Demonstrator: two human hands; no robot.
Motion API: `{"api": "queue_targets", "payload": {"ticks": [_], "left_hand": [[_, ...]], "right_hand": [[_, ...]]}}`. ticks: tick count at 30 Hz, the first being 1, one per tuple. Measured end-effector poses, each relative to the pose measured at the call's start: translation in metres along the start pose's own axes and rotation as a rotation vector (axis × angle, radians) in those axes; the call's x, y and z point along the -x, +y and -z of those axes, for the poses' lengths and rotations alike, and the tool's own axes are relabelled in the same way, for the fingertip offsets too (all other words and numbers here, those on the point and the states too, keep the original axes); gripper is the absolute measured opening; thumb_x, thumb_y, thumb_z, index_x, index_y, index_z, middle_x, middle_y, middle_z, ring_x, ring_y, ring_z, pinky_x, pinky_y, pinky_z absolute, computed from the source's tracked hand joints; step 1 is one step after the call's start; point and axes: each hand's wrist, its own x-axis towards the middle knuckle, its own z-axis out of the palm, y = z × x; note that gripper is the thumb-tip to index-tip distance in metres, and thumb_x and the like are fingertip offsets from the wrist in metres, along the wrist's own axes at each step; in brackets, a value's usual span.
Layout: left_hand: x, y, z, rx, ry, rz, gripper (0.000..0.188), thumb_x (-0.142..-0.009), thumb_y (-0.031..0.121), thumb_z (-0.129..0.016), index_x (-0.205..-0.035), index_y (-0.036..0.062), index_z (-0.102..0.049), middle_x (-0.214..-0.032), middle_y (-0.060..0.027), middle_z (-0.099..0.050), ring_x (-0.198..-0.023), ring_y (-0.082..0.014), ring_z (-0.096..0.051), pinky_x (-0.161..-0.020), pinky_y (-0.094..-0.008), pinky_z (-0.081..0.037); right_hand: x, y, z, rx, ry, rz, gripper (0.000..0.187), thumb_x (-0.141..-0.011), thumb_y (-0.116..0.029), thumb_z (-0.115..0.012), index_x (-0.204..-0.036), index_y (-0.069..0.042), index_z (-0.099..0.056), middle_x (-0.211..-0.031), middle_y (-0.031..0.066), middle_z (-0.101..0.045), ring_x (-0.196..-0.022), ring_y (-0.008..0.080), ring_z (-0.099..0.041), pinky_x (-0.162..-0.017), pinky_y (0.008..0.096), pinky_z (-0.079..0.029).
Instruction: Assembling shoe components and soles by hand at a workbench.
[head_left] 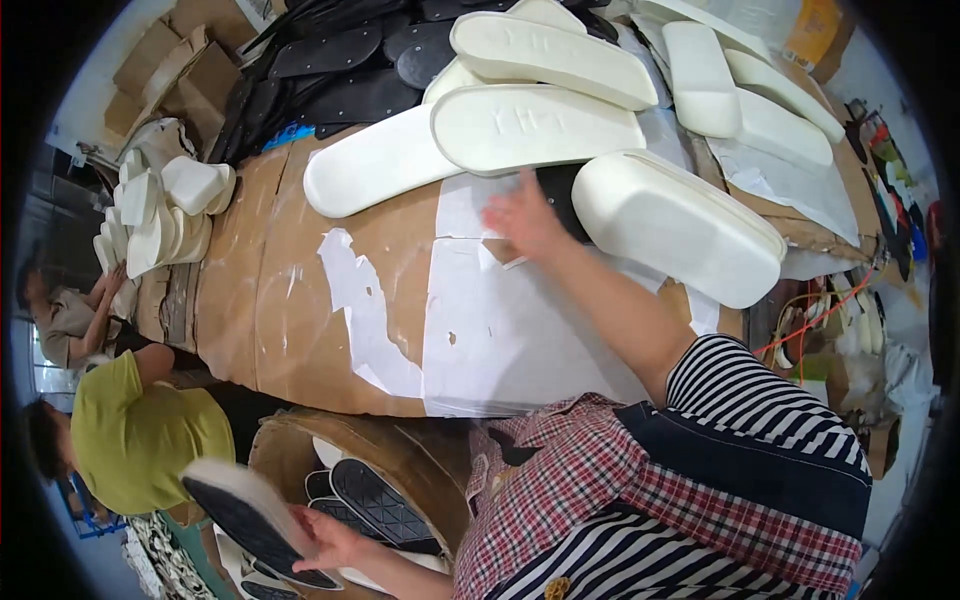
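Observation:
My left hand (pixel 332 540), low on the left, grips a thick shoe sole (pixel 250 525) with a dark underside and a pale edge. The sole is tilted over a cardboard bin (pixel 425 475) that holds several similar soles with black patterned bottoms (pixel 385 505). My right hand (pixel 525 217) reaches across the table, slightly blurred, with fingers apart and nothing visible in them. Just beyond its fingertips lies a cream sole (pixel 540 130), overlapping another cream sole (pixel 385 165). A larger cream sole (pixel 670 225) rests to the right of the hand, beside a black piece (pixel 560 195) partly hidden.
Brown cardboard (pixel 300 330) and white paper (pixel 500 350) cover the table. Black strapped pieces (pixel 330 60) are heaped at the back, and more cream soles (pixel 750 100) lie back right. A pile of white soles (pixel 165 215) stands left, near a person in a yellow-green shirt (pixel 150 430).

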Motion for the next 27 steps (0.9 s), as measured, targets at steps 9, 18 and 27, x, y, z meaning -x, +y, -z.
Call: {"api": "queue_targets", "payload": {"ticks": [9,18,27], "left_hand": [[-0.003,-0.049,0.002,-0.288,0.109,0.240,0.065,-0.090,0.035,-0.055,-0.138,-0.0011,-0.030,-0.137,-0.0198,-0.041,-0.125,-0.0386,-0.039,-0.103,-0.0503,-0.033],[0.042,-0.164,-0.021,-1.057,-0.146,0.971,0.065,-0.086,0.040,-0.058,-0.135,0.0031,-0.036,-0.131,-0.0156,-0.047,-0.121,-0.0325,-0.044,-0.102,-0.0464,-0.036],[0.074,-0.151,0.075,-0.910,0.018,1.012,0.051,-0.082,0.015,-0.062,-0.127,-0.0004,-0.044,-0.125,-0.0137,-0.053,-0.114,-0.0307,-0.052,-0.099,-0.0433,-0.041]], "right_hand": [[-0.013,-0.048,0.005,-0.337,0.360,-0.146,0.013,-0.082,-0.003,-0.055,-0.092,0.004,-0.056,-0.086,0.0139,-0.060,-0.076,0.0264,-0.059,-0.068,0.0381,-0.053],[0.154,-0.023,-0.078,0.256,-0.461,-0.624,0.053,-0.079,-0.010,-0.066,-0.127,-0.005,-0.044,-0.112,0.0059,-0.057,-0.093,0.0165,-0.058,-0.075,0.0316,-0.050],[0.068,-0.040,0.029,1.853,-0.076,0.284,0.066,-0.068,-0.013,-0.067,-0.129,-0.012,-0.044,-0.137,0.0154,-0.035,-0.127,0.0390,-0.030,-0.104,0.0476,-0.028]]}}
